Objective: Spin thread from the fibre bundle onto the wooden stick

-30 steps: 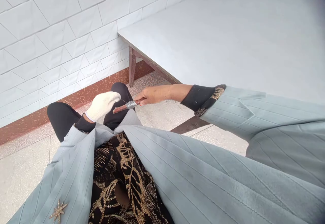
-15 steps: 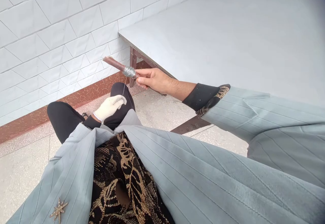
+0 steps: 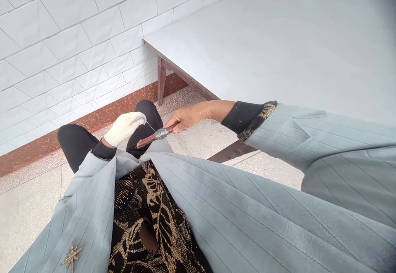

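My bare right hand (image 3: 185, 118) grips one end of a reddish-brown wooden stick (image 3: 145, 141), which points left and slightly down above my lap. Thin silvery wire (image 3: 161, 133) is wound in a thick coil round the stick, just beyond my fingertips. A single strand runs from the coil up and left to my left hand (image 3: 125, 127), which wears a white knitted glove. The left fingers are pinched on that strand, above and to the left of the stick's free end. Whether the strand goes on inside the glove is hidden.
A large white-topped table (image 3: 278, 46) with brown legs (image 3: 161, 81) fills the upper right. White tiled wall (image 3: 71, 37) and a brown skirting band (image 3: 93, 116) run along the left. My bent knees (image 3: 74, 143) in black trousers are below my hands, over a speckled floor (image 3: 201, 141).
The stick swung up half a second ago and has come back down, its free end low again. My left hand dipped a little, then rose, with the wire strand still running to it.
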The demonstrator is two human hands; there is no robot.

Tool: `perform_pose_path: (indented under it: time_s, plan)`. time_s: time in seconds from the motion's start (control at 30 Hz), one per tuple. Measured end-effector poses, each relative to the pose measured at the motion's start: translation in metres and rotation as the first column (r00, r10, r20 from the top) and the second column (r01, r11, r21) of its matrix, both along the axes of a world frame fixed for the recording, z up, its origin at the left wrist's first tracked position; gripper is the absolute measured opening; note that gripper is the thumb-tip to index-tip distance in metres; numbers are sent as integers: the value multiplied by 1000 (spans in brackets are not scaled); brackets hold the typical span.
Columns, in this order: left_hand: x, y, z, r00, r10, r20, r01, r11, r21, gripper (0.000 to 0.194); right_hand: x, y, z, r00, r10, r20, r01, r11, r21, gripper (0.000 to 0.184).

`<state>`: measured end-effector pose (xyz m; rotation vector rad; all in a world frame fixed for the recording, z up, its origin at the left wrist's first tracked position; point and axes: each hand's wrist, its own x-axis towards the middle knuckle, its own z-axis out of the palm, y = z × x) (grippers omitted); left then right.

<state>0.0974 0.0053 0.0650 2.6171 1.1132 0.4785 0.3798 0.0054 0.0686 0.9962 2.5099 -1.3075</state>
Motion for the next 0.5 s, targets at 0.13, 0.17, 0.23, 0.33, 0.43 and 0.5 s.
perform_pose_path:
  time_s: [0.13,0.17,0.23,0.33,0.43,0.5]
  plan:
    - [0,7,-11,988,-13,156,44,979,-199,27,1,1,-1,982,76,-173,-99,987,-130,56]
    - [0,8,-15,983,-6,183,50,971,-235,27,1,0,0,971,55,-234,-85,989,-120,54]
    - [2,9,-25,978,10,208,52,956,-289,28,-1,-2,2,921,-44,-388,10,996,-89,45]
    - [5,9,-34,977,14,212,56,945,-321,31,-5,-5,5,695,-268,-667,267,958,-106,34]
    - [9,4,-33,990,-52,130,84,963,-256,30,-7,-2,6,415,-403,-816,491,854,-172,31]
    - [12,-2,-27,992,-125,26,128,973,-192,27,-6,3,5,336,-458,-823,612,770,-178,27]
